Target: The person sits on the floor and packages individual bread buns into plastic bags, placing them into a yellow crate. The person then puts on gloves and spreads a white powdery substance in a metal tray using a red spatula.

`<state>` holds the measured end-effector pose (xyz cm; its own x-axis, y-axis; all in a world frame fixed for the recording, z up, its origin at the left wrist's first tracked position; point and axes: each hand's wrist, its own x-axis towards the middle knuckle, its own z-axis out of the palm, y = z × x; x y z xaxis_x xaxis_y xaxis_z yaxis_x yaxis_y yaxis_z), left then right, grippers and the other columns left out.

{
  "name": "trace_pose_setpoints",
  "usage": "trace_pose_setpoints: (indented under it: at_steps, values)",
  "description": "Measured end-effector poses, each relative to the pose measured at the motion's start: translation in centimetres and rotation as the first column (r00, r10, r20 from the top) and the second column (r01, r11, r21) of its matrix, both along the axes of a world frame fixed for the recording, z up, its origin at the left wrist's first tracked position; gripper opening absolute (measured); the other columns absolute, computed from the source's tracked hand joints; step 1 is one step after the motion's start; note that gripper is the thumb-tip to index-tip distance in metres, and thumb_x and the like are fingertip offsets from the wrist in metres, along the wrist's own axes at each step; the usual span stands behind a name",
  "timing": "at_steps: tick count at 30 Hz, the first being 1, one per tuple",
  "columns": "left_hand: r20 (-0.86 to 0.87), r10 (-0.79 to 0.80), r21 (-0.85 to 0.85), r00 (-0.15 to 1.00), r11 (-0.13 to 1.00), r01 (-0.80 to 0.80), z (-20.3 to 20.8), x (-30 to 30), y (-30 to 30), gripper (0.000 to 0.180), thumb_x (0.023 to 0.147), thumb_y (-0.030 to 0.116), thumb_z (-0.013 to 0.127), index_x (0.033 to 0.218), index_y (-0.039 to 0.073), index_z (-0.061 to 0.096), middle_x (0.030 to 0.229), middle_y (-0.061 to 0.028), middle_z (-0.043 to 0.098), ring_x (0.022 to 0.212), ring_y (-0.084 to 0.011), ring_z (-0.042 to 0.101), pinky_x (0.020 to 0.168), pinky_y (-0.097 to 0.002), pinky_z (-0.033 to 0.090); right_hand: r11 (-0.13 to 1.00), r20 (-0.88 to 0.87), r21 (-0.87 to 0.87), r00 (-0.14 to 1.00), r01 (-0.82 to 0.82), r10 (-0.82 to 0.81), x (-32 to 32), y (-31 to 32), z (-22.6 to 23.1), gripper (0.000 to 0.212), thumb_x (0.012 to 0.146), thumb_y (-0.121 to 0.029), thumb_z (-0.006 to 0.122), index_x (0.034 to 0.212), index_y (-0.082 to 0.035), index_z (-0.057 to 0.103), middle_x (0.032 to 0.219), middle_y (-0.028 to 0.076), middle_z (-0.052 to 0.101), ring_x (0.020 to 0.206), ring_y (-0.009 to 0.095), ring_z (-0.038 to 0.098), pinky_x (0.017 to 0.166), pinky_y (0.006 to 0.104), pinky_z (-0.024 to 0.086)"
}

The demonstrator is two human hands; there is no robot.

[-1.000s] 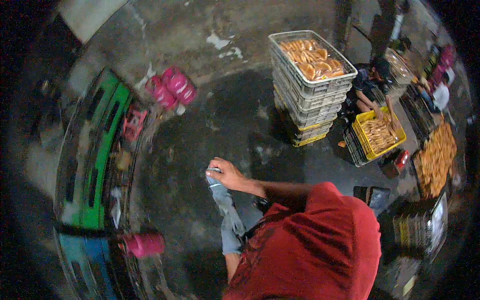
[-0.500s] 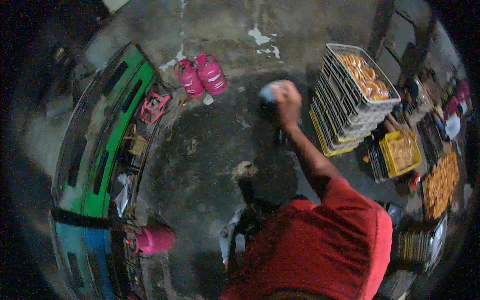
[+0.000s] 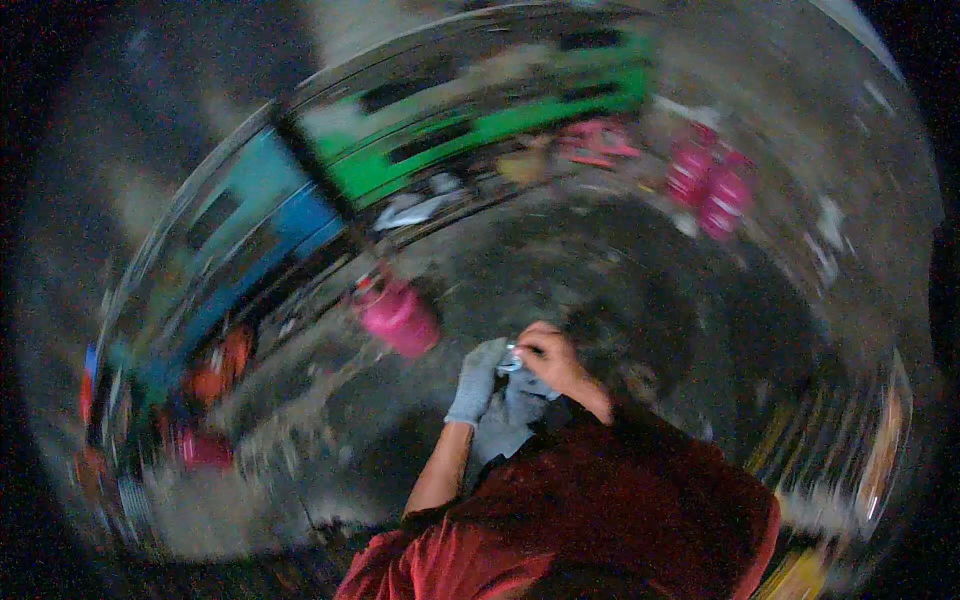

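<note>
My left hand (image 3: 477,382), in a pale grey knitted glove, is up in front of my body with its fingers closed on a small shiny pale thing (image 3: 511,357). From the right, my bare right hand (image 3: 553,364) meets it, fingers bent and pinching the same thing. Blur and the fingers hide what kind of thing it is. Below both hands show grey trousers (image 3: 508,425). Left of the glove, a pink gas cylinder (image 3: 405,320) stands on the dark floor.
A long bench-like structure with green (image 3: 365,178) and blue (image 3: 305,222) panels curves across the far left. Two pink gas cylinders (image 3: 708,185) stand at the far right. Blurred stacked racks (image 3: 825,450) and something yellow (image 3: 795,578) lie at lower right.
The view has swung left. My right hand, stretched out with a blurred pale object, is now drawn in beside my gloved left hand. The crates of round baked goods have left view.
</note>
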<state>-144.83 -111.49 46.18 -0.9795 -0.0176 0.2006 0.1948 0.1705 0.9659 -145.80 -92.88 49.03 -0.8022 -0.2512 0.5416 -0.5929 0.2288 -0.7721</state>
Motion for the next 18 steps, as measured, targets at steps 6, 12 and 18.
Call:
trace_pose_setpoints:
  at_steps: [6, 12, 18]
  values:
    - [0.418, 0.148, 0.313, 0.896, 0.903, -0.295, 4.8, 2.0, -5.1, 0.026, 0.098, 0.031, 0.068, 0.087, 0.007, 0.065, 0.077, 0.0066, 0.060, 0.069, -0.0047, 0.052, 0.060, -0.0232, 0.043, 0.898, 0.636, -0.042, 0.682, -0.439, 0.363, -6.1, -9.2, -2.7, 0.029, 0.080, -0.011, 0.077, 0.101, -0.004, 0.059, 0.088, 0.011, 0.063, 0.087, 0.028, 0.064, 0.077, 0.0391, 0.050]
    - [0.180, 0.561, -0.288, 0.808, 0.816, -0.502, -2.7, 0.3, -15.3, 0.017, 0.089, 0.020, 0.075, 0.098, 0.008, 0.065, 0.086, -0.0076, 0.067, 0.076, -0.0154, 0.062, 0.069, -0.0304, 0.050, 0.864, 0.342, 0.223, 0.866, -0.452, 0.365, -10.4, -21.4, -4.9, 0.017, 0.080, -0.002, 0.066, 0.096, -0.003, 0.060, 0.085, 0.015, 0.065, 0.082, 0.037, 0.065, 0.074, 0.0447, 0.051]
    - [0.292, 0.752, -0.678, 0.591, 0.599, -0.427, -1.4, -10.6, -21.6, 0.045, 0.088, 0.030, 0.067, 0.125, 0.007, 0.054, 0.100, -0.0271, 0.067, 0.092, -0.0436, 0.066, 0.076, -0.0517, 0.051, 0.828, 0.283, 0.209, 0.843, -0.520, 0.458, -19.3, -29.3, -4.7, 0.032, 0.087, -0.006, 0.064, 0.119, -0.006, 0.058, 0.125, 0.019, 0.061, 0.116, 0.036, 0.060, 0.089, 0.0446, 0.051]
